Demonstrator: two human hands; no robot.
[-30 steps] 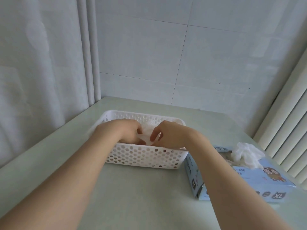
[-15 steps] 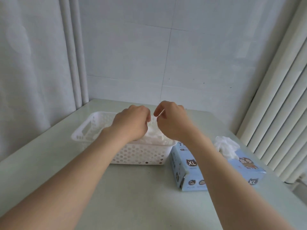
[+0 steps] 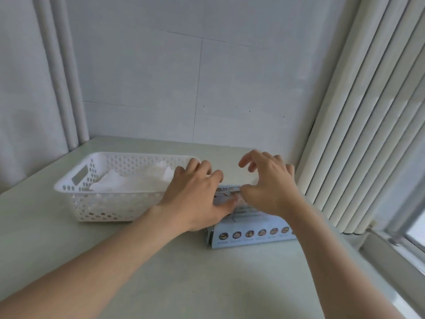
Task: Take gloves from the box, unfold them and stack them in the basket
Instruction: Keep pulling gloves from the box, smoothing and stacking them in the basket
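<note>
While the basket (image 3: pixel 103 208) holds gloves (image 3: pixel 134 180), left hand (image 3: pixel 195 196) and right hand (image 3: pixel 272 187) hover, grip spread, over the box (image 3: pixel 253 236).

The person's left hand (image 3: pixel 195 194) and right hand (image 3: pixel 271 187) are both bare, uncovered from the fingertips back across the knuckles to the wrists. Further back from the fingers, the left forearm (image 3: pixel 103 261) and right forearm (image 3: pixel 333 249) are bare too, smooth and slender, as far as the lower edge of view. Blur softens the fingertips, so the nails cannot be made out.
</note>
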